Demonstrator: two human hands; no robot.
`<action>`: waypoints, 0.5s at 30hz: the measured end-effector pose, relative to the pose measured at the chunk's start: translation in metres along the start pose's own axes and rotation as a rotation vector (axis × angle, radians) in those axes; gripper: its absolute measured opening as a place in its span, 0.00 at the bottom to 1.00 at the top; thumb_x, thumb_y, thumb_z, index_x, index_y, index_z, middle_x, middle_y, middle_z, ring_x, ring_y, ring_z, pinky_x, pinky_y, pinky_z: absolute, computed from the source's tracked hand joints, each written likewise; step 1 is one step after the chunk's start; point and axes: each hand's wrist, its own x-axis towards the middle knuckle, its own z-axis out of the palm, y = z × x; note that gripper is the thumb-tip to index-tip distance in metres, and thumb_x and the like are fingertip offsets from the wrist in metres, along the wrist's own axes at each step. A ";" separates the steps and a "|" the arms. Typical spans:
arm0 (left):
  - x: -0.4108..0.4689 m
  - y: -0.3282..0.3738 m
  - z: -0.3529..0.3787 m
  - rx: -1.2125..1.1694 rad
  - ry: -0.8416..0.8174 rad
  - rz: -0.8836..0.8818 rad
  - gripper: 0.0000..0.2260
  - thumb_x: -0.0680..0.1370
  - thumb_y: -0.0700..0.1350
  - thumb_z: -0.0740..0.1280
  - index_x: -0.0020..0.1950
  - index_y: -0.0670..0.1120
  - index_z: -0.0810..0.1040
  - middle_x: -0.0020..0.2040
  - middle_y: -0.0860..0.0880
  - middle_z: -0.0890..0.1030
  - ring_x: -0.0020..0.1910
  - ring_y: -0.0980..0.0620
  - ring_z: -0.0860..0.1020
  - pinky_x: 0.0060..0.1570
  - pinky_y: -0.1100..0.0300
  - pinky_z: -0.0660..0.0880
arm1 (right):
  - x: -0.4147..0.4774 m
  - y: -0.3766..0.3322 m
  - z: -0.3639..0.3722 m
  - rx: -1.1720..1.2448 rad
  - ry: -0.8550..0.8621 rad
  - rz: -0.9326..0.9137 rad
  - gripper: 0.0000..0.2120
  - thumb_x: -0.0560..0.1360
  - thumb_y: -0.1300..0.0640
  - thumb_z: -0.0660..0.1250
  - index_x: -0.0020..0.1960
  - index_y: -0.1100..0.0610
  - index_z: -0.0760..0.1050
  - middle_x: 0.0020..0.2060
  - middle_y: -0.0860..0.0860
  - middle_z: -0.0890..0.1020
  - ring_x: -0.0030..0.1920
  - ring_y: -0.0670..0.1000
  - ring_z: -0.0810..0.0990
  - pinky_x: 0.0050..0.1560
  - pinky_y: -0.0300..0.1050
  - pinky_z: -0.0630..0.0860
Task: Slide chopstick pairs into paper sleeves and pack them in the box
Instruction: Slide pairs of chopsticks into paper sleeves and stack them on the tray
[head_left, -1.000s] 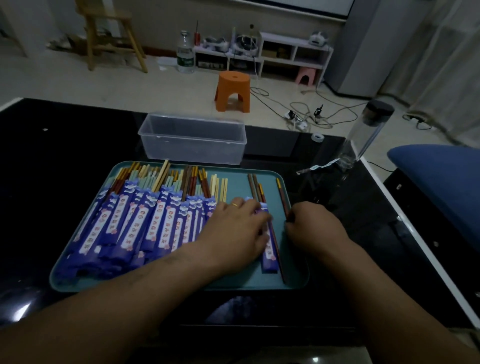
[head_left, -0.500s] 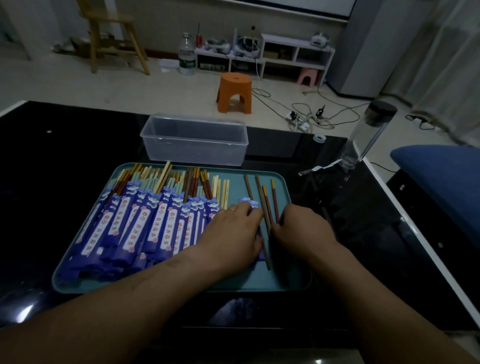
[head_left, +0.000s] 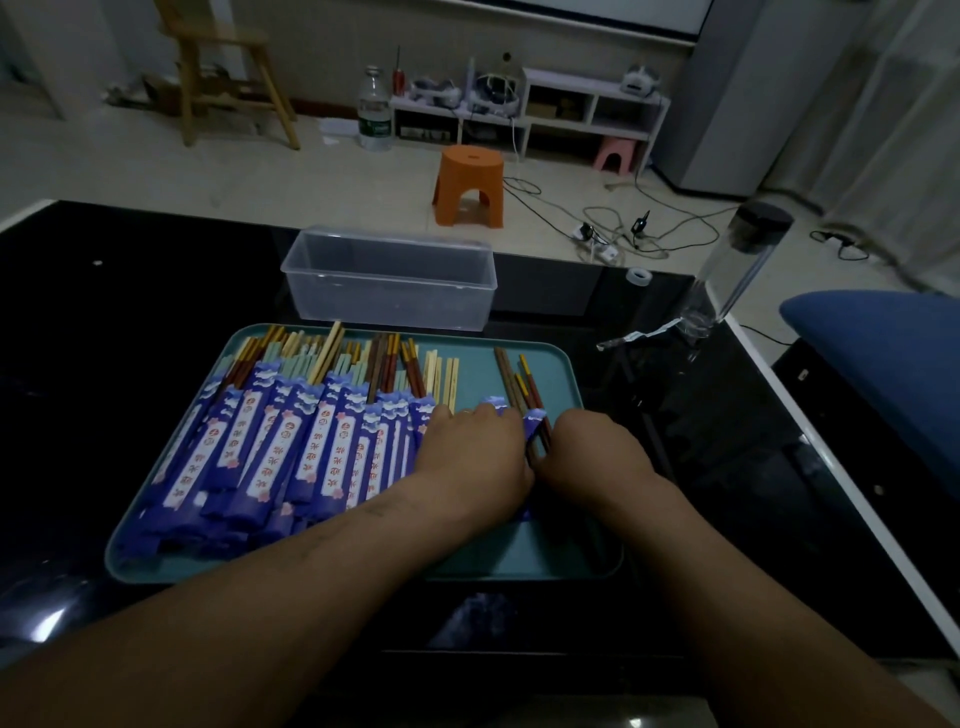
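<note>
While chopsticks (head_left: 508, 375) point away, grip of left hand (head_left: 475, 452), right hand (head_left: 595, 452): cannot tell

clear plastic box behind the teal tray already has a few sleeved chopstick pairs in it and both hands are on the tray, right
Wrong on the contents: the head view shows the clear plastic box empty. The blue paper-sleeved chopstick pairs lie on the teal plastic tray instead. Left hand and right hand are on the tray, as said.
</note>
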 end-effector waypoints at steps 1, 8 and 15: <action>0.000 0.000 0.000 -0.017 -0.003 -0.003 0.17 0.80 0.52 0.65 0.65 0.46 0.73 0.59 0.44 0.80 0.58 0.41 0.79 0.63 0.45 0.67 | 0.001 -0.001 0.001 0.012 -0.003 0.008 0.18 0.78 0.50 0.69 0.35 0.52 0.64 0.34 0.49 0.71 0.36 0.54 0.74 0.41 0.43 0.72; 0.006 -0.004 -0.014 -0.472 -0.021 -0.074 0.06 0.81 0.47 0.65 0.50 0.49 0.68 0.42 0.50 0.75 0.42 0.48 0.76 0.40 0.52 0.70 | 0.007 0.013 -0.022 0.193 -0.032 0.028 0.08 0.73 0.53 0.73 0.40 0.56 0.78 0.36 0.51 0.81 0.38 0.51 0.83 0.37 0.39 0.77; 0.008 -0.015 -0.028 -1.189 -0.070 -0.276 0.05 0.82 0.43 0.59 0.54 0.42 0.71 0.39 0.42 0.83 0.34 0.43 0.80 0.40 0.46 0.78 | -0.006 0.016 -0.055 0.577 0.260 -0.027 0.06 0.78 0.55 0.66 0.45 0.56 0.77 0.36 0.52 0.84 0.32 0.49 0.85 0.39 0.53 0.85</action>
